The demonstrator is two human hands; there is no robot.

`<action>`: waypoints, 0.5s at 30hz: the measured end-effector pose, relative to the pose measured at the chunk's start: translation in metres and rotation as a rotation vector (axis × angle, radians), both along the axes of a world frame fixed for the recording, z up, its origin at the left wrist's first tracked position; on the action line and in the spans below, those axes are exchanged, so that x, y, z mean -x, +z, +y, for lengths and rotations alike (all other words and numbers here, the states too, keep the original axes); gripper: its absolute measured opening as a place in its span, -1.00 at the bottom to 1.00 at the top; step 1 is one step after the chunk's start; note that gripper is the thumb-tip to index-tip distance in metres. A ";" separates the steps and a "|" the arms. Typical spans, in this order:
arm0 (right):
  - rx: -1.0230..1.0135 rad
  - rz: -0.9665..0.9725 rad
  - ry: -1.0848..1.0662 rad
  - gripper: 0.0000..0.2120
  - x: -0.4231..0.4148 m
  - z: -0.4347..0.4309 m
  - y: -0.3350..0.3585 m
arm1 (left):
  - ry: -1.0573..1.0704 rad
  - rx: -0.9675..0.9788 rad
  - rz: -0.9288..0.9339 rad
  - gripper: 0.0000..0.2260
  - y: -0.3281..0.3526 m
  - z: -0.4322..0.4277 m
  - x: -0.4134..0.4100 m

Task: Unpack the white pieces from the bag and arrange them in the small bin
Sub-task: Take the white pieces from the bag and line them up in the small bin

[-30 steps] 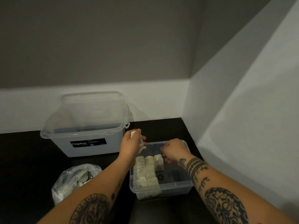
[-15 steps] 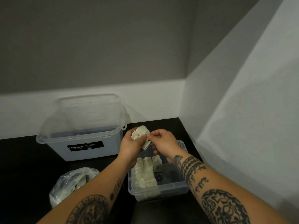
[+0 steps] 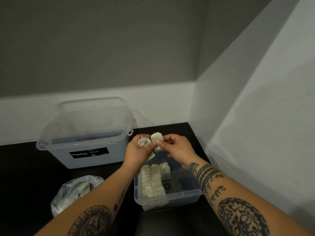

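My left hand [image 3: 139, 152] holds a small bunch of white pieces [image 3: 143, 142] above the far end of the small clear bin [image 3: 184, 195]. My right hand [image 3: 177, 148] pinches one white piece [image 3: 156, 137] by its edge, right beside the bunch, fingertips of both hands nearly touching. Inside the small bin, rows of white pieces [image 3: 152, 180] fill its left half; the right half shows the dark bottom. The crumpled clear plastic bag [image 3: 75, 189] with more white pieces lies on the dark table left of the bin, behind my left forearm.
A large translucent lidded storage box [image 3: 88, 133] with a black label stands at the back left of the dark table [image 3: 25, 176]. A light wall [image 3: 255, 133] rises close on the right, another wall runs behind.
My right hand rose from the small bin to meet my left hand and has drawn one white piece out of the bunch. Both hands lifted slightly.
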State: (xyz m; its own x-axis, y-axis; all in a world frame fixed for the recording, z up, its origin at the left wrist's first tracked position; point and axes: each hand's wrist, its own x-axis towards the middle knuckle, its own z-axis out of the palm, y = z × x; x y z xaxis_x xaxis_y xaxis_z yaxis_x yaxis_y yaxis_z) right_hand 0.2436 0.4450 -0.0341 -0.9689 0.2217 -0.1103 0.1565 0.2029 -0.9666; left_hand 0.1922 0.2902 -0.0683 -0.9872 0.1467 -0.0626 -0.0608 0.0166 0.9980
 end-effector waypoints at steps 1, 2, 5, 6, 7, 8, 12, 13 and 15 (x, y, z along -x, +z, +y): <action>-0.032 -0.006 0.004 -0.84 -0.001 0.001 -0.001 | -0.007 0.023 0.007 -0.75 0.000 0.000 0.000; -0.063 -0.016 0.002 -0.82 -0.001 0.003 -0.003 | -0.012 0.045 0.014 -0.75 0.000 -0.001 0.000; -0.103 -0.056 -0.034 -0.83 -0.002 0.007 -0.010 | 0.037 0.049 -0.006 -0.76 -0.005 -0.002 0.004; -0.125 -0.080 -0.046 -0.85 -0.003 0.009 -0.015 | 0.062 0.048 -0.020 -0.77 -0.006 -0.003 0.006; -0.157 -0.115 -0.047 -0.87 -0.005 0.011 -0.020 | 0.083 0.046 -0.032 -0.77 -0.008 -0.004 0.007; -0.200 -0.165 -0.036 -0.89 -0.007 0.012 -0.025 | 0.096 0.042 -0.044 -0.78 -0.010 -0.005 0.008; -0.465 -0.372 0.061 -0.90 -0.010 0.013 -0.047 | 0.098 0.052 -0.047 -0.77 -0.013 -0.006 0.007; -0.531 -0.416 0.085 -0.88 -0.010 0.012 -0.051 | 0.100 0.066 -0.039 -0.75 -0.013 -0.005 0.006; -0.653 -0.481 0.148 -0.81 -0.008 0.011 -0.060 | 0.106 0.083 -0.034 -0.74 -0.013 -0.004 0.006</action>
